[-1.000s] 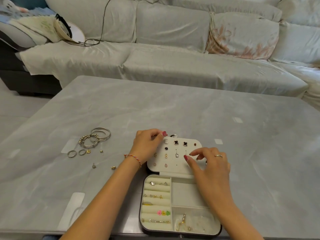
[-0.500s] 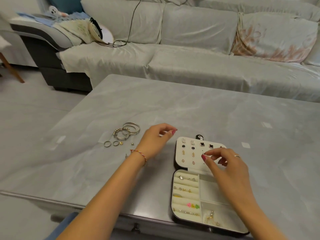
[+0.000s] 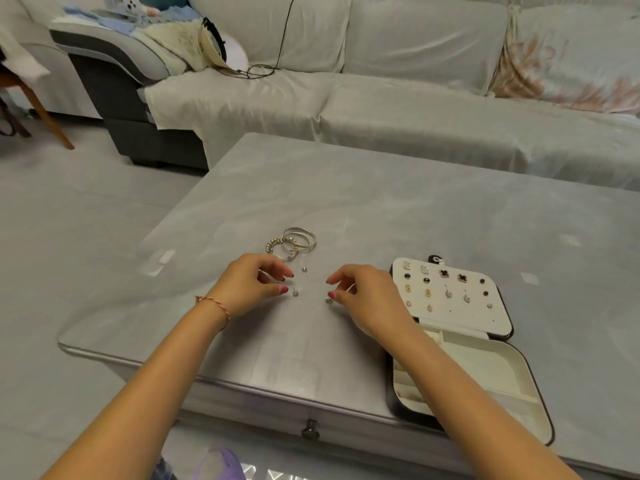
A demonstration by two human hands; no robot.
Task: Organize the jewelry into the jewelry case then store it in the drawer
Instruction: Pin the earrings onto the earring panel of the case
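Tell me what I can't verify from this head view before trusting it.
- Jewelry case ring-roll side: mostly hidden by the right forearm.
- Loose studs on the table: too small to identify.
- Right hand: whether its fingers already pinch the piece is unclear.
- Drawer below the knob: interior unseen.

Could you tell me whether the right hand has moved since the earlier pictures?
Yes: the right hand left the jewelry case lid, moving left to the loose earrings.

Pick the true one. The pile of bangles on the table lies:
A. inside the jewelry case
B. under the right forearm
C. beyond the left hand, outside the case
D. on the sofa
C: the bangles lie on the table just beyond the left hand, well left of the open jewelry case.
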